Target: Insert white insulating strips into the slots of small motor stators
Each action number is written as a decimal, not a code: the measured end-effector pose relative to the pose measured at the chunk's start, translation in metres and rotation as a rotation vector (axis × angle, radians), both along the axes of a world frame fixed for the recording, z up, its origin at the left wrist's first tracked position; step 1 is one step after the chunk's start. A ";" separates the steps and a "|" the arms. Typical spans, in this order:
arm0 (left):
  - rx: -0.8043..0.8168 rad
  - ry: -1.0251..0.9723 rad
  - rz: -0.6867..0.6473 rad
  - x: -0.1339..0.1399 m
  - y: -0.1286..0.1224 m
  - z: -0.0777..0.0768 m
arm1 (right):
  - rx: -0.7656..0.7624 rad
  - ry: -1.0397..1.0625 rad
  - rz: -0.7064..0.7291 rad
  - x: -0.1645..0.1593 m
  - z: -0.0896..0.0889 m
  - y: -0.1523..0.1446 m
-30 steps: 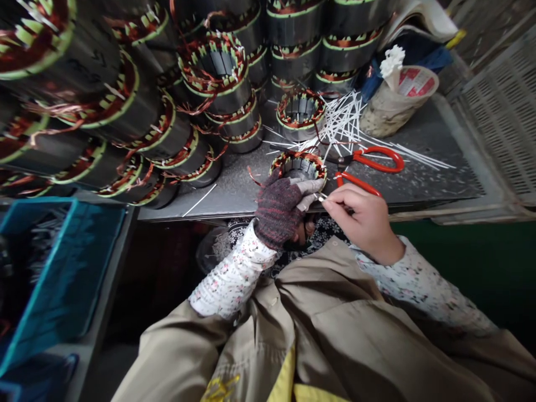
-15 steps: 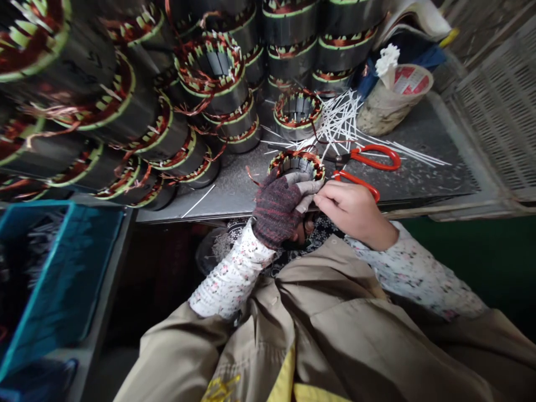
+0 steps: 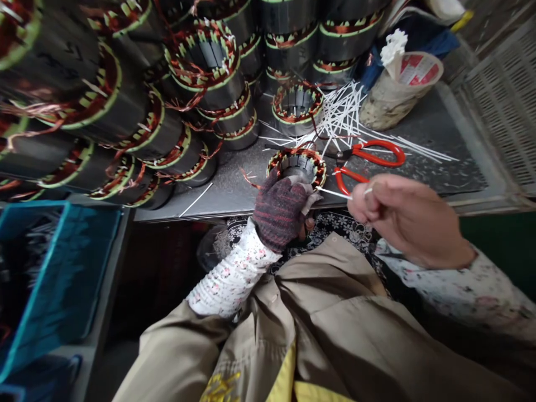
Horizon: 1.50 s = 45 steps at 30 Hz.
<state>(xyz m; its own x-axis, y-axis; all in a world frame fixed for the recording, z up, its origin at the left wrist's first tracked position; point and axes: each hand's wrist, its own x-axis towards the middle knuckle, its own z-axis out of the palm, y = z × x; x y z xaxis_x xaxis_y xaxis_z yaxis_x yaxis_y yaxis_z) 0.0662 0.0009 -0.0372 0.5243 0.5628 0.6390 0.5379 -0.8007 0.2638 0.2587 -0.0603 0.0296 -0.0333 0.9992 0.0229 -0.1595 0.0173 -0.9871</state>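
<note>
A motor stator (image 3: 317, 162) with copper windings stands near the table's front edge. My left hand (image 3: 281, 211), in a dark knitted glove with pale fingertips, grips its near rim. From the stator's right side a white cable tie (image 3: 335, 193) runs taut to my right hand (image 3: 402, 215). My bare right hand is closed on the tie's free end. Red-handled scissors (image 3: 379, 154) lie just beyond that hand, blades toward the stator. Behind the held stator stands another small stator (image 3: 297, 106).
Stacked stators (image 3: 209, 61) fill the left and back. Loose white cable ties (image 3: 341, 114) lie behind the scissors, beside a tape-covered cup (image 3: 402, 92). A teal bin (image 3: 62, 279) sits at lower left, a plastic crate (image 3: 502, 106) at right.
My right hand has moved right, away from the stator, drawing the white tie out straight. My left hand stays on the stator, its fingers now curled lower over the near rim.
</note>
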 end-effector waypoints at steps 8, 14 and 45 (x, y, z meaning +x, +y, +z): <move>0.038 0.227 0.046 0.009 -0.023 0.020 | 0.263 -0.469 -0.260 -0.022 -0.030 0.070; -0.036 0.497 -0.140 -0.040 0.017 0.048 | 0.685 -0.905 -0.357 -0.009 -0.063 0.011; 0.104 0.076 -0.011 0.001 0.010 0.009 | 0.884 -0.840 -0.419 0.050 -0.022 0.041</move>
<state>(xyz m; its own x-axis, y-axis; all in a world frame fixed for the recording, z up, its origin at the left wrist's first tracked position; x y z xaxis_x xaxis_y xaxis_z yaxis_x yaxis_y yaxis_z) 0.0675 0.0105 -0.0282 0.5796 0.4891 0.6518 0.5440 -0.8277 0.1374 0.3089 -0.0188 0.0079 -0.0494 0.5931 0.8036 0.6777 0.6109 -0.4092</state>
